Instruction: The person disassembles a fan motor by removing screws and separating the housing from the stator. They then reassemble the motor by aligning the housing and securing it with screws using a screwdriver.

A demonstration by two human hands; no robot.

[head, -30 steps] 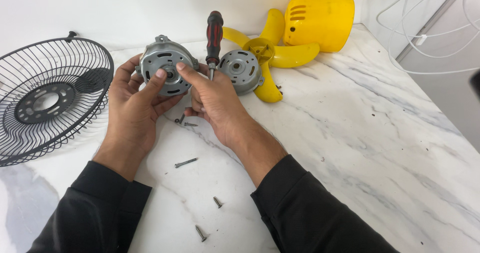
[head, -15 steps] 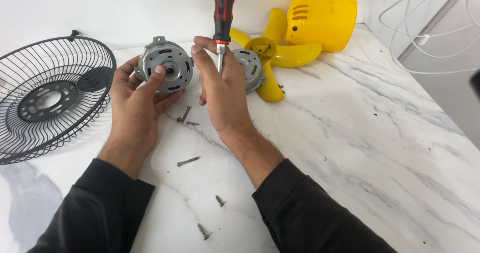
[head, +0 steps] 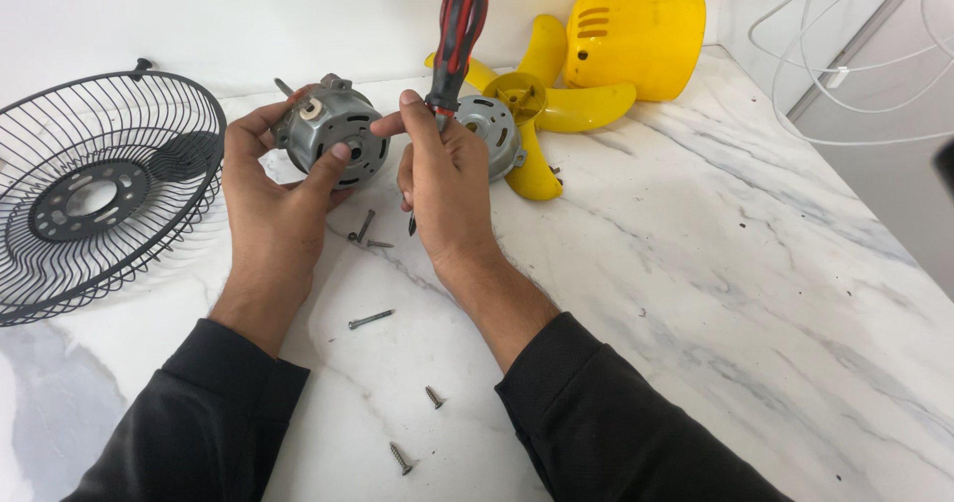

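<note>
— Looking down from the head camera, what is the left hand (head: 281,179) doing?

— Its fingers are wrapped around a round grey metal motor (head: 331,142), lifted just above the white marble table (head: 715,263), thumb on the motor's near face.

— And the right hand (head: 442,179)?

— Clenched on a screwdriver (head: 452,45) with a red and black handle, held nearly upright (handle top cut off by the frame edge). The shaft runs down behind the fingers and its tip shows below the palm, just beside the motor.

— Anything behind that hand?

— A second grey motor part (head: 492,129), touching the hub of a yellow fan blade (head: 542,114). A yellow housing (head: 636,40) lies on its side near the wall.

— Loose pieces?

— Several screws (head: 371,319) lie scattered on the marble between and below the forearms; two more sit just under the motor.

— To the left?

— A black wire fan guard (head: 99,194) rests flat, well apart from the hands. White cables (head: 845,75) hang at the far right.
</note>
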